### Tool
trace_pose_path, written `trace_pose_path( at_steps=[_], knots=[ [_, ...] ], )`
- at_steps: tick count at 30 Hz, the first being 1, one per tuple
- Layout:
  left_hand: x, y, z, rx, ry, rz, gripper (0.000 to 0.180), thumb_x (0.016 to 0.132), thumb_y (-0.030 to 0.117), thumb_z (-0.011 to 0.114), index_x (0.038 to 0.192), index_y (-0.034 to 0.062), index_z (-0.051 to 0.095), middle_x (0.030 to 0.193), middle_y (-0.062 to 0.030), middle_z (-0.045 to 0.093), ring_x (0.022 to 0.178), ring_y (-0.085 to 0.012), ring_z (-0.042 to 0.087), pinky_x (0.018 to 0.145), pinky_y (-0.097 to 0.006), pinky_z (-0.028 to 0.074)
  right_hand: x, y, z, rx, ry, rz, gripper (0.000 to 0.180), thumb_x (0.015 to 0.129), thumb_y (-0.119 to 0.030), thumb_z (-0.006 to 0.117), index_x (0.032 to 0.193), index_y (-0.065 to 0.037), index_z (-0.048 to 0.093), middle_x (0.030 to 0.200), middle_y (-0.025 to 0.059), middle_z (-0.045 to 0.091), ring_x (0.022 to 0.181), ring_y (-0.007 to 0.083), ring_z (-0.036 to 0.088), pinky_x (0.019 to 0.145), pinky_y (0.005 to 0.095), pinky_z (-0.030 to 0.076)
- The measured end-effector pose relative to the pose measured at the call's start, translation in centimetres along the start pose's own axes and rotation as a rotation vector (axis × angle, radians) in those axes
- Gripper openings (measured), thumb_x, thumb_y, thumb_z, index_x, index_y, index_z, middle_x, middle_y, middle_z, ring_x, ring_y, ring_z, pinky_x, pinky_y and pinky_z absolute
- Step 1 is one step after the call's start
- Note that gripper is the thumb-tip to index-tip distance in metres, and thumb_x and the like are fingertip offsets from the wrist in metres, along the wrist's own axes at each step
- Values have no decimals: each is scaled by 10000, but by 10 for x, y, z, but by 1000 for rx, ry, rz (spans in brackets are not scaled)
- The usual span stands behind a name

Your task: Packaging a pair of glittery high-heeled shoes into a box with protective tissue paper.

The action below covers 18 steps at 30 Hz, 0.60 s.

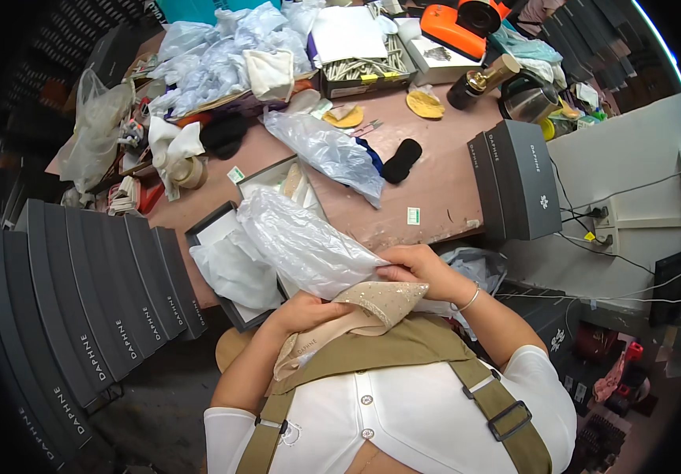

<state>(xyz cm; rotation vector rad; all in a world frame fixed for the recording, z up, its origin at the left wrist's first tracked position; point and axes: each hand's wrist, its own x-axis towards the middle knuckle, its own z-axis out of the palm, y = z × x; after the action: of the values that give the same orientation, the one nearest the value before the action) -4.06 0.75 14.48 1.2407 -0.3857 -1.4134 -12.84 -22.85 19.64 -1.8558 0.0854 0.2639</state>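
A beige pointed shoe [384, 302] with sparkling specks lies close against my apron, toe to the right. My left hand [302, 314] is closed around its side, the thumb near the lower end of a whitish plastic bag [301, 241]. Pinched together, the fingers of my right hand [418, 265] hold the bag's edge just above the toe. The bag stretches away over an open grey shoe box [255, 322], where white wrapping [234, 268] shows. Part of another beige shoe [291, 180] appears among white wrapping behind the bag. The bag hides much of the box.
Dark grey shoe boxes [88, 308] stand in a row at left; more are stacked [518, 178] at right. Across the table [443, 166] are another plastic bag [324, 150], a black object [402, 160], yellow pads [425, 103], a kettle [531, 99] and an orange device [455, 31].
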Motion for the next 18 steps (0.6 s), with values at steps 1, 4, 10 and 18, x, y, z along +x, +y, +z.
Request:
trace_pose_path(
  at_steps=[1,4,10,18],
  knots=[
    [3,4,1,49,18,-56,521,789,180,727,1234,-6,530,1210,-78,563,1124,-177,509,981,-305,381,-4,3,-3,106,11,51,228,866,-90,595,1072,8,605,889,114,658,795,159,601,747,278,473],
    [-1,20,8,49,183,-135,435,810,142,696,1190,-21,562,1177,-76,587,1085,-176,540,948,-288,406,-12,23,-14,187,-40,137,244,865,-31,535,1097,7,600,907,82,665,821,103,576,762,262,474],
    [-3,21,-1,-88,256,-130,484,793,138,700,1211,-40,534,1189,-106,577,1074,-188,548,940,-294,415,-7,20,-10,28,67,106,217,847,-42,522,1039,1,613,799,129,641,704,136,582,672,275,468],
    [-18,-3,-14,-148,429,-125,382,818,189,682,1122,-29,606,1090,-89,620,951,-162,581,841,-267,457,3,12,1,-85,208,-2,199,880,-140,560,992,14,617,775,170,625,663,246,586,634,332,460]
  ],
)
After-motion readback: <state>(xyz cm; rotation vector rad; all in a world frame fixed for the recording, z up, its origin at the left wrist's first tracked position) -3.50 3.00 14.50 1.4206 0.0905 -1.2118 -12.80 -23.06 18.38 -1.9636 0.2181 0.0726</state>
